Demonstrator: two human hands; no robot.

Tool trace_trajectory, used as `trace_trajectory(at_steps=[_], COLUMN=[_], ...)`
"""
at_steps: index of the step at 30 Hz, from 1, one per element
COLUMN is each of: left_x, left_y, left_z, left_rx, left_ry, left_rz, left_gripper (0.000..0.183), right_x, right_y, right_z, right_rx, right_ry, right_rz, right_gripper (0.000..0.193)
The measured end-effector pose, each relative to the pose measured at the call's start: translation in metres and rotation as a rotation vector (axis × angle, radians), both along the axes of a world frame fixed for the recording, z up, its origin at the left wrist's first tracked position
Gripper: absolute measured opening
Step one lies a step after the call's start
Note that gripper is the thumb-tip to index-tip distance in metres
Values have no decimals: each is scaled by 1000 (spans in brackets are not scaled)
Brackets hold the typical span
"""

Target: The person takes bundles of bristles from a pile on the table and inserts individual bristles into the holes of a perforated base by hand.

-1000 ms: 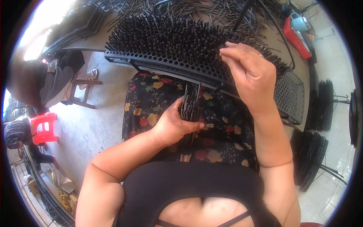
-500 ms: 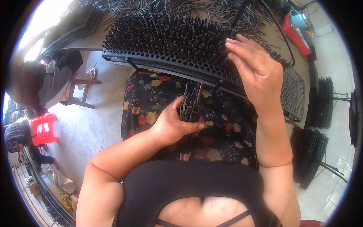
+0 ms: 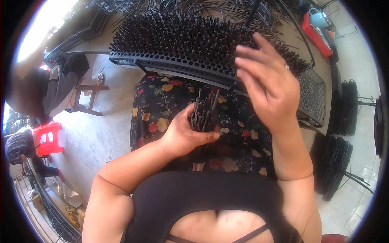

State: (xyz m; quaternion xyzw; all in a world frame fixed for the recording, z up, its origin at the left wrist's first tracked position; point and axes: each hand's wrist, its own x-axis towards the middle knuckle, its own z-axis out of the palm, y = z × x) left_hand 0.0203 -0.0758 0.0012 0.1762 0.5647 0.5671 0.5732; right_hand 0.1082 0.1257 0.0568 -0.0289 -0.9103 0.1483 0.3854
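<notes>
A bundle of thin dark sticks (image 3: 204,113) stands upright in my left hand (image 3: 181,135), whose thumb and fingers wrap round it above my lap. My right hand (image 3: 275,87) hangs just in front of the perforated black metal rack (image 3: 178,65), fingers apart and slightly blurred. I make out nothing held in it. Many dark upright pieces (image 3: 174,38) fill the holes of the rack. My right hand hides part of its front edge.
Loose dark sticks (image 3: 263,18) are strewn behind the rack. Floral cloth (image 3: 162,109) covers my lap. To the right hang bunches of black wire parts (image 3: 333,166) and a red tray (image 3: 316,34) holds a light-blue mug (image 3: 318,19). Another person (image 3: 60,87) sits left, near a red stool (image 3: 48,137).
My right hand has drawn back from the upright pieces, toward me and slightly left, with its fingers spreading. My left hand stays nearly still round the bundle, whose sticks lean a little differently.
</notes>
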Motion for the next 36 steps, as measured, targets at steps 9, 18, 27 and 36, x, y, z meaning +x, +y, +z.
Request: trace_trajectory(at_steps=[9,18,27,36], left_x=[4,5,7,8], left_y=[-1,5,13,16], left_z=[-18,-17,5,-2], left_rx=[209,132,150,-45], left_ry=[219,210,-372,-94], left_rz=[-283,-532,10,52], left_gripper=[56,37,29,27], right_x=[26,39,39,43], right_y=[-59,-68,-55,-51], right_z=[-42,-63,-48,-49], right_rx=[-727,-685,-1396,-1393], right_ry=[-279,-203,-11,-238], right_rz=[481,391,174,78], right_gripper=[46,31,41,35])
